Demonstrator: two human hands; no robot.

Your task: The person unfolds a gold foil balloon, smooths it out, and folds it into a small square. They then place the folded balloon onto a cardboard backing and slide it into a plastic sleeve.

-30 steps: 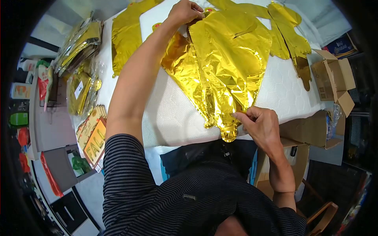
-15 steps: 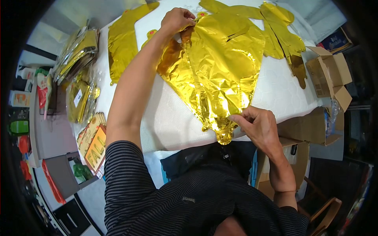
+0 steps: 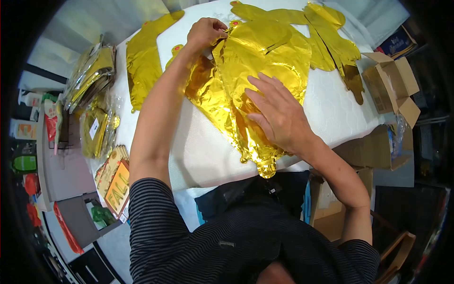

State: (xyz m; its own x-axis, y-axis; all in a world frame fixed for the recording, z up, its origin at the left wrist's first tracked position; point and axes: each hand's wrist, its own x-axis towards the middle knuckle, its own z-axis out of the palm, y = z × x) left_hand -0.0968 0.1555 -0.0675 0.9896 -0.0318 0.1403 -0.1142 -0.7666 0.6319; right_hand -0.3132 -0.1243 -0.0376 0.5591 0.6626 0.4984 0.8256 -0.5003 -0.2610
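A flat, creased gold foil balloon (image 3: 265, 52) lies on the white covered table (image 3: 198, 142), its narrow end hanging over the near edge. At the balloon's far left edge, my left hand (image 3: 206, 33) is closed, pinching the foil. My right hand (image 3: 279, 111) is over the middle of the balloon, its fingers stretched out and palm down; it looks to be touching the foil. Another flat gold foil balloon (image 3: 144, 61) is to the left of my left arm. At the far right lies a further gold foil piece (image 3: 333, 47).
Plastic-wrapped gold foil packs (image 3: 94, 71) are stacked at the left, with a bagged pack (image 3: 97, 128) in front. Cards reading FALL (image 3: 117, 189) lie at the table's left corner. An open cardboard box (image 3: 392, 85) stands at the right, with a larger carton (image 3: 369, 149) below.
My right hand has let go of the balloon's narrow near end and moved up and left onto its middle, fingers now spread. My left hand keeps its pinch at the far edge.
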